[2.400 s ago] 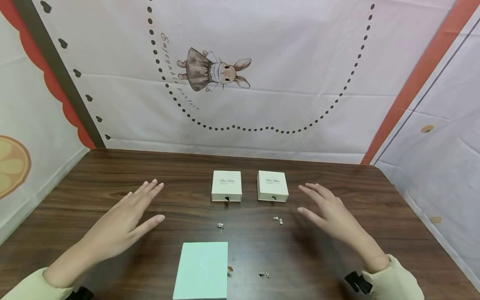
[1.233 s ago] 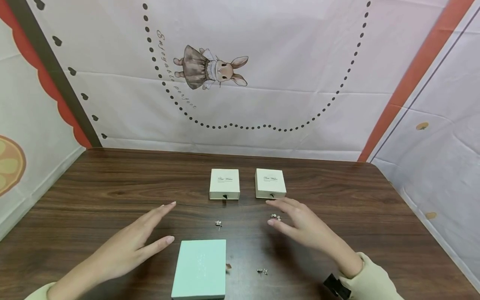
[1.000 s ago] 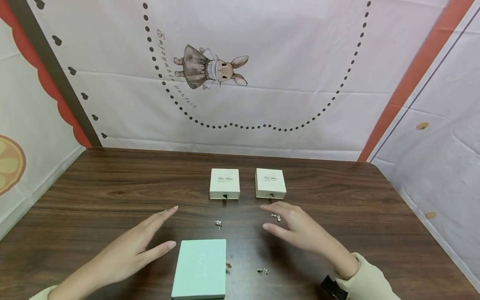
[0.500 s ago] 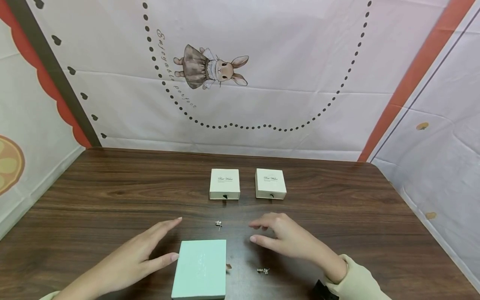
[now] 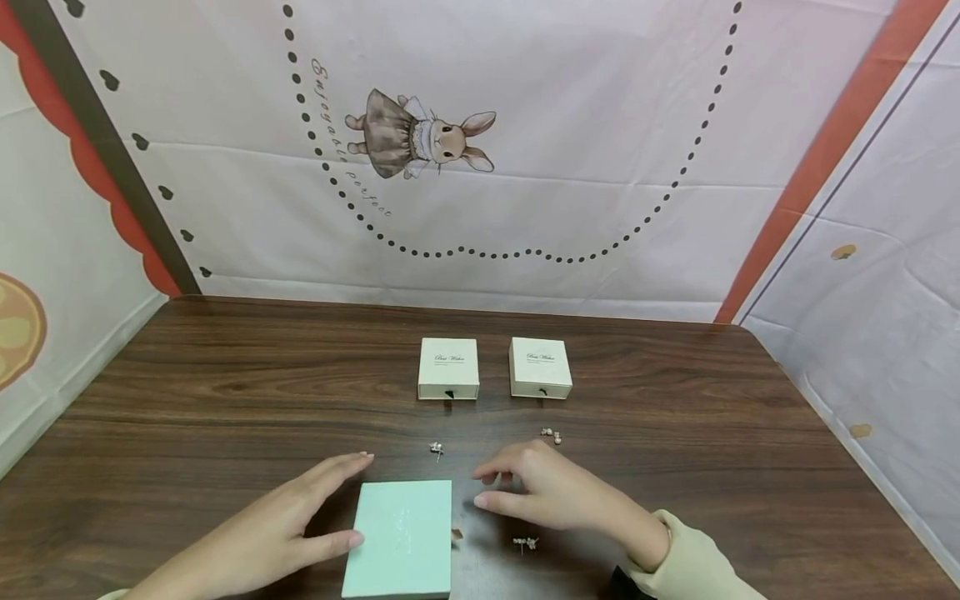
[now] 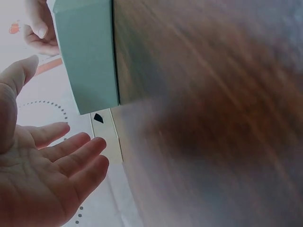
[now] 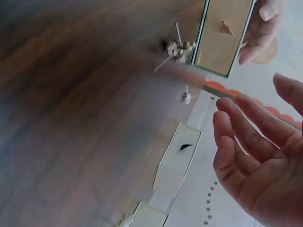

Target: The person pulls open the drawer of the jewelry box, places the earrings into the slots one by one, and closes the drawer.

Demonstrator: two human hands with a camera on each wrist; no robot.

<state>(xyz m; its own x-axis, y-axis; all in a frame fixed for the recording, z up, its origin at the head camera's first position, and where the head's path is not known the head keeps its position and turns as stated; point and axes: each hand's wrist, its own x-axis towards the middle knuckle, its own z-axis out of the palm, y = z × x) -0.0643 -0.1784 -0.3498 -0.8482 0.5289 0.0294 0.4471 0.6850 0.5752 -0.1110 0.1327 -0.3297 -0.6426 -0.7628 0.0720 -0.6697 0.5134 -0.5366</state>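
A mint-green box (image 5: 405,537) lies on the near part of the wooden table, a small brown ribbon tab (image 7: 227,28) on its right side. To its left my left hand (image 5: 273,529) hovers with fingers extended; the thumb overlaps the box's left edge in the head view. On the other side, my right hand (image 5: 551,492) hangs above the table, fingers loosely bent and holding nothing. Just below it lies one pair of silvery stud earrings (image 5: 526,544). Another pair of earrings (image 5: 437,451) lies behind the box, and a third pair of earrings (image 5: 551,435) beyond my right hand.
Two small cream boxes (image 5: 448,367) with printed lids and dark pull tabs stand side by side toward the back of the table (image 5: 285,375). A white cloth backdrop (image 5: 600,167) with a printed rabbit rises behind the table and along both sides.
Both hands have come inward and nearer, toward the mint-green box. The right hand has moved left past the far right earrings, its fingers bending more. Boxes and earrings stay in place.
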